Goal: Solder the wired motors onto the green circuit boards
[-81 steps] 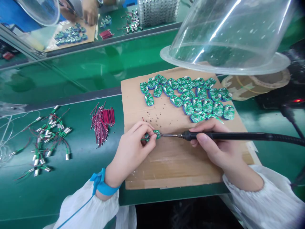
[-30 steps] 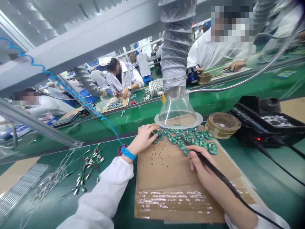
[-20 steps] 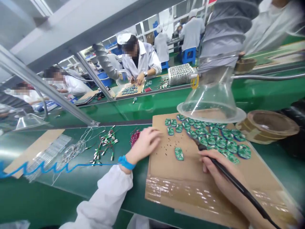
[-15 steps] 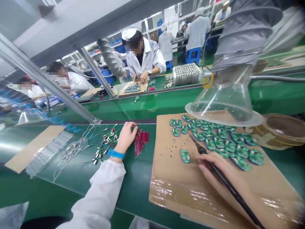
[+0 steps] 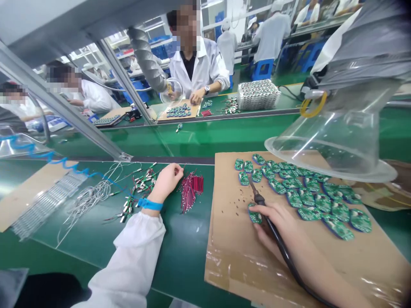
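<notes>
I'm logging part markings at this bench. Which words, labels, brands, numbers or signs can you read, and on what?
No text can be read.
Green circuit boards: pale marks, too small and blurred to read.
Soldering iron: no lettering visible.
Wristwatch on the person opposite: dial too small to read.

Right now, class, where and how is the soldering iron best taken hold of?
Probably by its black handle, coming from the near right, as the right hand does: the slim handle slopes back towards the wearer, while the metal tip points away towards the boards.
</notes>
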Demonstrator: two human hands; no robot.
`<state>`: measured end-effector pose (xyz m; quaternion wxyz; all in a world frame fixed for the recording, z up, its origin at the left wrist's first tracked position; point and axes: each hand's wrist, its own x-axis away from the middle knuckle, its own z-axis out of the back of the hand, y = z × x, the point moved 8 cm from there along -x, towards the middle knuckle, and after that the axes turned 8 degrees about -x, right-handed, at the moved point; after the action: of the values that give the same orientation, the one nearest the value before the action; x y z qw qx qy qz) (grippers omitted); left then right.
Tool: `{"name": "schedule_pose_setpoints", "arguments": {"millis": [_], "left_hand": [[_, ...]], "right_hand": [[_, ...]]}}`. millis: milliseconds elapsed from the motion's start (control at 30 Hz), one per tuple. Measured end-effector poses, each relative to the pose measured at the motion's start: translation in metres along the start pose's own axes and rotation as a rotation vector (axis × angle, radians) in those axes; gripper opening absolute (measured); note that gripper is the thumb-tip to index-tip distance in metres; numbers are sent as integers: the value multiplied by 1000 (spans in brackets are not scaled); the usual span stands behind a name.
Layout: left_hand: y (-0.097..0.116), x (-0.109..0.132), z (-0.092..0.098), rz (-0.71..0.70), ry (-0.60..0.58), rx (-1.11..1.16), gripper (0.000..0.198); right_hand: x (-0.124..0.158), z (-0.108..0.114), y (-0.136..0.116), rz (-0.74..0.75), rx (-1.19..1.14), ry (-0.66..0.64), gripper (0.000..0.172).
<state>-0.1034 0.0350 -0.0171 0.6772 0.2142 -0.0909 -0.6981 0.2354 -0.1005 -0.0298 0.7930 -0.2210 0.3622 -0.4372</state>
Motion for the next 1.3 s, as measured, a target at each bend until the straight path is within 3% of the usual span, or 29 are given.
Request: {"name": "schedule_pose_setpoints", "arguments": {"millis": [133,200,333,433,600,800,967,1067,1167,1300], "left_hand": [[39,22,-3,-42,-80,164,15],[73,40,-18,-101,-208,305,14],[140,81,-57,-199,-531,645,49],[165,100,-74,-263,-617,643,33],[177,108,-79,-299,-567,463,8],[190,108,-74,-394,-472,271,17],[183,104,-70,-430,-429,270,13],[180,102,-69,-441,-424,284,13],[180,101,-69,-436,-422,328,12],[180,101,-70,-404,-421,389,7]], "right_hand": [[0,3,-2,-32,-28,7,40],[-1,10,-3,-46,-71,31,42],[5,39,-5,29,-142,185,39],[20,58,2,-30,-196,270,32],[44,68,13,-234,-377,403,36],[46,67,11,-244,-453,497,43],[58,73,23,-327,-422,585,35],[58,78,21,-250,-410,627,26],[54,77,18,-186,-491,605,16],[53,70,20,-245,-563,545,7]]}}
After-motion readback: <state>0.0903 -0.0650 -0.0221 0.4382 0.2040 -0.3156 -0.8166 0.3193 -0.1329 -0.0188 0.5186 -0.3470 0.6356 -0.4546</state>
